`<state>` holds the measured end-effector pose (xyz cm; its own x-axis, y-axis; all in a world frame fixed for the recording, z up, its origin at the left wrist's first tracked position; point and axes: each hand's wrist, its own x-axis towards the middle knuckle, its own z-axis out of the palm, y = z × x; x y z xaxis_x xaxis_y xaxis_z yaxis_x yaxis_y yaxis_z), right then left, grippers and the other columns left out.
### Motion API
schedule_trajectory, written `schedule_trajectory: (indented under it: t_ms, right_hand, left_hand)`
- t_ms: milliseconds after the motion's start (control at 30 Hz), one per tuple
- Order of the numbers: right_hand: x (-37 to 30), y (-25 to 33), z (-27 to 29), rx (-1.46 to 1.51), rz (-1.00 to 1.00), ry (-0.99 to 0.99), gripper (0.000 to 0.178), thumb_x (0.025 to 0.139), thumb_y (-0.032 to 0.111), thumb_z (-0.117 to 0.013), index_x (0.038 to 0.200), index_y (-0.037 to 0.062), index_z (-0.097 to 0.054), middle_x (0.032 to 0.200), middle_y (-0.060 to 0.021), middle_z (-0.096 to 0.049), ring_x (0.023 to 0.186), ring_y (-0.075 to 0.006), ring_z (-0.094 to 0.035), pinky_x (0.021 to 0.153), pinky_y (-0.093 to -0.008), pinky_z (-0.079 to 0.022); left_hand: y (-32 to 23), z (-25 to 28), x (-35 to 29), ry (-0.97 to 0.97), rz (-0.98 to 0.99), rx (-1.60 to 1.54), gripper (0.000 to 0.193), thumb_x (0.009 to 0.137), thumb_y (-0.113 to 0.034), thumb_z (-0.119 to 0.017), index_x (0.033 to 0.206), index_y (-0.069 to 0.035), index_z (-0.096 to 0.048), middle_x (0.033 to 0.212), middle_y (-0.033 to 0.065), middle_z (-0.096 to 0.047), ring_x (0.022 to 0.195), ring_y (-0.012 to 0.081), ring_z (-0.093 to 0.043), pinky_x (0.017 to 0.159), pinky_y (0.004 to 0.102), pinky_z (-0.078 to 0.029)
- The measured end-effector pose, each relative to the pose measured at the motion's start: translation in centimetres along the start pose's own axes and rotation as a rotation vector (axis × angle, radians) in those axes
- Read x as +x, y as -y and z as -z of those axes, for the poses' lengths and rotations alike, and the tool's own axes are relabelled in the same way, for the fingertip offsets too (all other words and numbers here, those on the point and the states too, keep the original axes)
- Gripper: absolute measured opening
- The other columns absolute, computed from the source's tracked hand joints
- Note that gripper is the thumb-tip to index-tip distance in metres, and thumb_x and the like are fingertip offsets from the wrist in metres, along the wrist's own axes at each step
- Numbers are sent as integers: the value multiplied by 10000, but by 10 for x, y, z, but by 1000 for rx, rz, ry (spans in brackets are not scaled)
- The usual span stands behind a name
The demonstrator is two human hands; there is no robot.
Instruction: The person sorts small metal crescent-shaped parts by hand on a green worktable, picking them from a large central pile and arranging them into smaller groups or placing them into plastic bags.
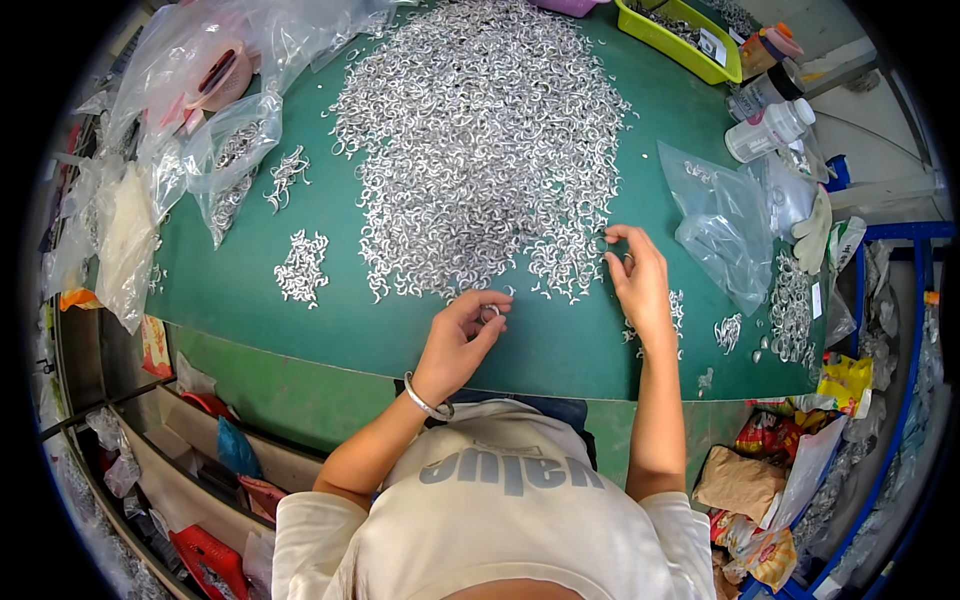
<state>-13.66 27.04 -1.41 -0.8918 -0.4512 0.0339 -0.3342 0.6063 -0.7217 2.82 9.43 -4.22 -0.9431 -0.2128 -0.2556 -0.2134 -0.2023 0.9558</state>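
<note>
A large heap of small silver curved metal pieces [480,130] spreads over the green tabletop [380,345]. At its near edge my left hand [452,342] is closed, with a small curved metal piece [490,313] between thumb and fingers. My right hand [640,280] is beside the heap's right edge, thumb and forefinger curled toward each other. A small silver piece shows at those fingertips, partly hidden. Under and beside the right wrist lies a small group of similar pieces [677,312]. A separate small pile [301,268] lies left of the heap.
Clear plastic bags [225,150] and a pink basket [228,80] crowd the far left. A yellow-green tray [690,45], a white bottle [770,130] and a flat plastic bag [715,225] are on the right. More silver pieces [790,310] lie at the right edge, near a blue frame [905,400].
</note>
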Motion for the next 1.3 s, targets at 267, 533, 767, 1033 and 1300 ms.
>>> schedule_trajectory:
  t_ms: [267, 533, 767, 1033, 1300]
  right_hand:
    - [-22, -1, -15, 1275, -249, 184, 318, 860, 5, -520, 1172, -19, -462, 959, -98, -595, 793, -149, -559, 701, -263, -454]
    - [-32, 0, -19, 1084, -354, 141, 321, 820, -7, -561, 1134, -6, -493, 951, -92, -606, 712, -134, -554, 627, -261, -455]
    - [-26, 12, -40, -65, 86, -37, 400, 720, -57, -600, 1097, 51, -520, 940, -141, -580, 708, -317, -582, 604, -390, -470]
    - [-22, 11, -45, -199, 90, -98, 299, 767, 13, -573, 1058, 48, -512, 948, -142, -572, 741, -367, -593, 614, -447, -475]
    - [-14, 7, -40, -392, 173, -54, 215, 806, 56, -538, 1020, 68, -541, 924, -120, -587, 671, -363, -594, 580, -450, -474]
  left_hand:
    - [-4, -9, 2, 101, 78, -184, 229, 868, -12, -525, 1095, 13, -542, 958, 53, -583, 807, 90, -566, 680, 213, -467]
    - [-6, -16, 2, 126, 80, -209, 232, 873, -13, -515, 1103, 11, -539, 947, 43, -574, 807, 87, -559, 704, 213, -465]
    - [-2, -15, 1, 110, 88, -170, 228, 870, -8, -517, 1096, -1, -548, 937, 29, -568, 799, 74, -551, 689, 198, -457]
    - [1, -12, -2, 95, 81, -173, 225, 869, -15, -526, 1093, 0, -548, 932, 24, -566, 797, 69, -550, 682, 191, -455]
    - [1, -12, -4, 89, 92, -182, 217, 873, -28, -528, 1087, -4, -551, 924, 16, -562, 793, 64, -551, 682, 191, -457]
